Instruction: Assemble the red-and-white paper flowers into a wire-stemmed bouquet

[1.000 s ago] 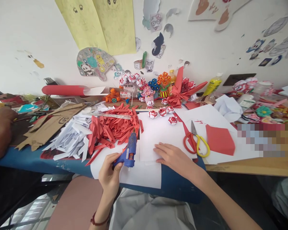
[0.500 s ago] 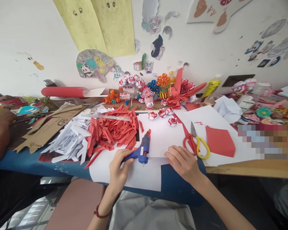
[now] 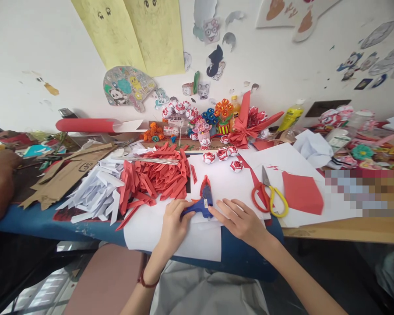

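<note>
My left hand (image 3: 176,219) is wrapped around the handle of a blue hot glue gun (image 3: 206,205), which points away from me over the white paper (image 3: 231,186). A folded red paper strip (image 3: 205,180) lies at the nozzle; whether it touches the tip I cannot tell. My right hand (image 3: 238,218) rests palm down beside the gun, fingers stretched and apart, the index fingertip close to the gun's rear end. Just to its right lie scissors (image 3: 269,194) with one red and one yellow handle. Several red-and-white paper flowers (image 3: 222,154) sit beyond the gun.
Heaps of folded red strips (image 3: 159,173) and white strips (image 3: 96,188) spread to the left, with thin wires (image 3: 147,160) across the red ones. Flattened cardboard (image 3: 68,170) lies further left, near another person's arm (image 3: 0,186). A red paper sheet (image 3: 302,192) lies right.
The glue gun in my left hand has shifted slightly right and its rear end has lowered. My right hand has moved left to the gun and its fingers have spread.
</note>
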A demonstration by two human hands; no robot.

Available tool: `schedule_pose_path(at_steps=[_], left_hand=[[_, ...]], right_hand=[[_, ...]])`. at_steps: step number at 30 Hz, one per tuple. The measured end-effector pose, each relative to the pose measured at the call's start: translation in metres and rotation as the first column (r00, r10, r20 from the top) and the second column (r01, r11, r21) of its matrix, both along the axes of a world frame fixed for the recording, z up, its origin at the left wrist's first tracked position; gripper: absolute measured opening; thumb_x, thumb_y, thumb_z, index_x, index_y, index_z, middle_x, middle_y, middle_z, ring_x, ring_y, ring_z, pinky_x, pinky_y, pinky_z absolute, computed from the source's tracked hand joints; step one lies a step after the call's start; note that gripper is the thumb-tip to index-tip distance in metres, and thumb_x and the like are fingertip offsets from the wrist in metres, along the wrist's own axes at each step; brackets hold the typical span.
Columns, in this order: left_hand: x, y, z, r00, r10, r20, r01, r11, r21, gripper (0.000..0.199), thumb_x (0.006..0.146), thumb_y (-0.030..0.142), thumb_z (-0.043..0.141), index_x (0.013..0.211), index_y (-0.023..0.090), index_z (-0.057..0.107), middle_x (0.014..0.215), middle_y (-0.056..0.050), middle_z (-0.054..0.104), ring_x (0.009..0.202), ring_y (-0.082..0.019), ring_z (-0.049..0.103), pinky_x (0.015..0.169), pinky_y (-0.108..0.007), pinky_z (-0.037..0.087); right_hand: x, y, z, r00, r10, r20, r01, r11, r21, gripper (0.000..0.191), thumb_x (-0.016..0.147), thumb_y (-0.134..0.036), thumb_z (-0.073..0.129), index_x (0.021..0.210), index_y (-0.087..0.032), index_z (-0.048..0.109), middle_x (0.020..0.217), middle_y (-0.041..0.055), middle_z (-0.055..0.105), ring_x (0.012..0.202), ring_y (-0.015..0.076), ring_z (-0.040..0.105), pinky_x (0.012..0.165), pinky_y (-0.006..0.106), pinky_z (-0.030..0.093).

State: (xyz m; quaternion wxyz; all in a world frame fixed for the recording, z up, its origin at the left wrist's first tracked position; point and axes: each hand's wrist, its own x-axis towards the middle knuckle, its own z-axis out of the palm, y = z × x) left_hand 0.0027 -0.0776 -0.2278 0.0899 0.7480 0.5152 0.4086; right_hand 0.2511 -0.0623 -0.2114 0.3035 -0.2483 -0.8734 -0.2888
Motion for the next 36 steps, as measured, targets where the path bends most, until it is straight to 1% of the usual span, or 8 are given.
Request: schedule_pose_path(at_steps=[5, 8, 13, 21, 25, 28, 33, 36], left_hand=[[0.002, -0.014, 0.008, 0.985, 0.073, -0.159, -0.065, 0.996, 0.053, 0.024, 0.094, 0.022, 0.060, 0.118, 0.022, 0.062, 0.116, -0.008, 0.066, 0.105, -0.023, 0.059, 0.089, -0.039, 0.045], [0.003, -0.030, 0.007, 0.964, 0.177, -0.200, -0.128, 0.963, 0.239, 0.030, 0.091, 0.018, 0.063, 0.121, 0.020, 0.060, 0.115, -0.011, 0.066, 0.102, -0.024, 0.059, 0.087, -0.039, 0.045], [0.004, -0.051, -0.007, 0.903, 0.123, -0.413, 0.130, 0.837, 0.532, 0.024, 0.086, 0.007, 0.065, 0.109, 0.016, 0.064, 0.078, -0.004, 0.069, 0.063, -0.015, 0.057, 0.063, -0.032, 0.037], [0.016, -0.047, -0.018, 0.805, 0.125, -0.581, 0.179, 0.881, 0.438, 0.023, 0.092, 0.012, 0.060, 0.115, 0.010, 0.063, 0.073, -0.004, 0.066, 0.062, -0.016, 0.054, 0.061, -0.035, 0.032], [0.016, -0.042, -0.017, 0.813, 0.104, -0.572, 0.222, 0.854, 0.471, 0.027, 0.094, 0.005, 0.050, 0.116, 0.010, 0.063, 0.086, -0.009, 0.070, 0.066, -0.017, 0.054, 0.062, -0.035, 0.034], [0.016, -0.040, -0.013, 0.838, 0.101, -0.537, 0.215, 0.843, 0.493, 0.021, 0.089, 0.008, 0.062, 0.110, 0.011, 0.066, 0.085, -0.007, 0.070, 0.067, -0.017, 0.054, 0.062, -0.034, 0.034], [0.020, -0.037, 0.002, 0.881, 0.069, -0.467, 0.144, 0.903, 0.404, 0.002, 0.087, 0.017, 0.070, 0.088, 0.016, 0.068, 0.071, -0.002, 0.066, 0.063, -0.016, 0.049, 0.059, -0.033, 0.032], [0.021, -0.036, 0.011, 0.897, 0.029, -0.441, 0.131, 0.936, 0.328, 0.007, 0.089, 0.018, 0.068, 0.082, 0.017, 0.068, 0.067, -0.001, 0.063, 0.064, -0.017, 0.048, 0.059, -0.032, 0.033]], right_hand=[[-0.001, 0.002, 0.002, 0.999, -0.022, 0.031, 0.022, 1.000, 0.002, 0.038, 0.097, -0.012, 0.055, 0.133, -0.018, 0.061, 0.117, 0.0080, 0.070, 0.106, 0.0218, 0.065, 0.097, 0.039, 0.050], [0.001, 0.003, 0.001, 0.999, -0.032, 0.026, 0.033, 0.999, -0.024, 0.041, 0.096, -0.009, 0.053, 0.135, -0.019, 0.059, 0.119, 0.0080, 0.070, 0.108, 0.0225, 0.064, 0.096, 0.039, 0.050], [0.005, 0.006, -0.005, 0.999, -0.048, 0.002, 0.048, 0.996, -0.079, 0.047, 0.095, -0.009, 0.054, 0.140, -0.022, 0.055, 0.122, 0.0075, 0.069, 0.111, 0.0221, 0.063, 0.100, 0.040, 0.048], [0.006, 0.011, -0.001, 0.998, -0.054, 0.012, 0.055, 0.993, -0.107, 0.050, 0.093, -0.006, 0.053, 0.140, -0.019, 0.054, 0.120, 0.0085, 0.068, 0.109, 0.0236, 0.062, 0.097, 0.041, 0.047], [0.006, 0.013, 0.004, 1.000, -0.025, 0.018, 0.027, 0.988, -0.151, 0.047, 0.092, -0.006, 0.055, 0.138, -0.016, 0.055, 0.119, 0.0108, 0.068, 0.107, 0.0252, 0.062, 0.094, 0.042, 0.049], [0.007, 0.014, 0.008, 1.000, -0.010, -0.003, 0.009, 0.979, -0.201, 0.045, 0.092, -0.006, 0.054, 0.136, -0.014, 0.055, 0.117, 0.0118, 0.067, 0.105, 0.0257, 0.062, 0.091, 0.042, 0.050], [0.008, 0.014, 0.011, 0.999, 0.023, -0.025, -0.029, 0.964, -0.264, 0.046, 0.089, -0.003, 0.053, 0.134, -0.012, 0.056, 0.117, 0.0127, 0.066, 0.105, 0.0261, 0.061, 0.091, 0.042, 0.050], [0.008, 0.015, 0.011, 0.999, 0.035, -0.013, -0.037, 0.959, -0.280, 0.046, 0.090, -0.004, 0.052, 0.135, -0.012, 0.056, 0.118, 0.0132, 0.065, 0.107, 0.0264, 0.060, 0.092, 0.042, 0.049]])
